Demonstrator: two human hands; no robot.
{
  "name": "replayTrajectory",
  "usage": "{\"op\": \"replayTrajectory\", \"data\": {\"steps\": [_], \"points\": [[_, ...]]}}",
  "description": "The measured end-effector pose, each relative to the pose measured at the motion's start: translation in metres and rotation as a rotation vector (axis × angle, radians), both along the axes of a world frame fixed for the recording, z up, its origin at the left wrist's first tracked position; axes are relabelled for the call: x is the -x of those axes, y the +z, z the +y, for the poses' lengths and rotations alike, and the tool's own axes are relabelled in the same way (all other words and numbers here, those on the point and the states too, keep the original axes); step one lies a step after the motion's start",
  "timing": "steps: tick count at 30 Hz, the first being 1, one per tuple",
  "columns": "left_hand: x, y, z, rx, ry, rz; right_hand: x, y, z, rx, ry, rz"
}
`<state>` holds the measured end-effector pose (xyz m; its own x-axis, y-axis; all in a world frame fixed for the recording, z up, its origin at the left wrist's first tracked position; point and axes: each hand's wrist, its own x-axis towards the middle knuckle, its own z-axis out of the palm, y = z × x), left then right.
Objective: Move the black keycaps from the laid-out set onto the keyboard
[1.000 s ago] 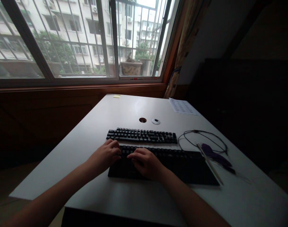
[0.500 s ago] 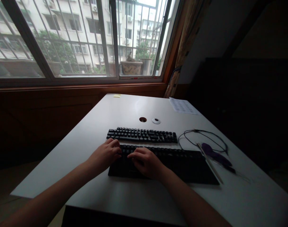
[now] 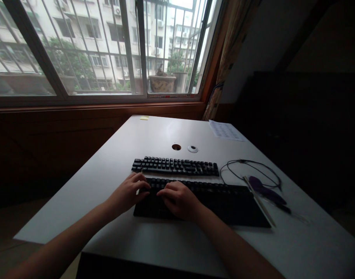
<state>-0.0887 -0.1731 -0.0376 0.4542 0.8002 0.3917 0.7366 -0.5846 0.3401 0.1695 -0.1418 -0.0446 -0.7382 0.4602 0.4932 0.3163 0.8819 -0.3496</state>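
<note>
A black keyboard [image 3: 235, 211] lies on the white desk, with raised keys along its back edge; its front part is too dark to make out. My left hand [image 3: 127, 195] rests at its left end, fingers bent, thumb tip and forefinger tip close together. Just to the right, my right hand [image 3: 179, 199] lies over the keyboard, fingers curled and the forefinger pointing left. Whatever is between the fingertips of either hand is too small and dark to name. Behind the keyboard, black keycaps [image 3: 174, 166] stand in rows, laid out like a keyboard.
At the right lie a looped black cable [image 3: 253, 162], a pale stick [image 3: 260, 203] and a purple object [image 3: 266, 190]. Behind the keycaps are a round desk hole [image 3: 176, 147] and its white cover [image 3: 192, 148]. Printed paper [image 3: 226, 131] and a yellow note [image 3: 144, 117] lie farther back.
My left hand has shifted slightly, and its thumb now shows more clearly below the forefinger. My right hand has hardly moved. The keyboard and keycaps stay in place.
</note>
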Motion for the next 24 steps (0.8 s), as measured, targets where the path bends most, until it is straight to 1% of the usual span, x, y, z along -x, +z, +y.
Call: {"op": "replayTrajectory", "data": {"steps": [5, 8, 17, 24], "points": [[-0.001, -0.008, -0.005, -0.001, 0.043, -0.077, 0.007, 0.000, -0.004, -0.031, -0.039, -0.072], [0.000, -0.010, -0.005, 0.012, 0.044, -0.126, 0.012, 0.000, -0.007, -0.049, -0.059, -0.108], [0.024, -0.008, -0.004, 0.153, -0.009, -0.234, 0.018, -0.001, -0.012, -0.122, -0.124, -0.229], [0.032, -0.025, 0.000, 0.247, -0.055, -0.376, 0.018, -0.005, -0.011, -0.125, -0.119, -0.208]]}}
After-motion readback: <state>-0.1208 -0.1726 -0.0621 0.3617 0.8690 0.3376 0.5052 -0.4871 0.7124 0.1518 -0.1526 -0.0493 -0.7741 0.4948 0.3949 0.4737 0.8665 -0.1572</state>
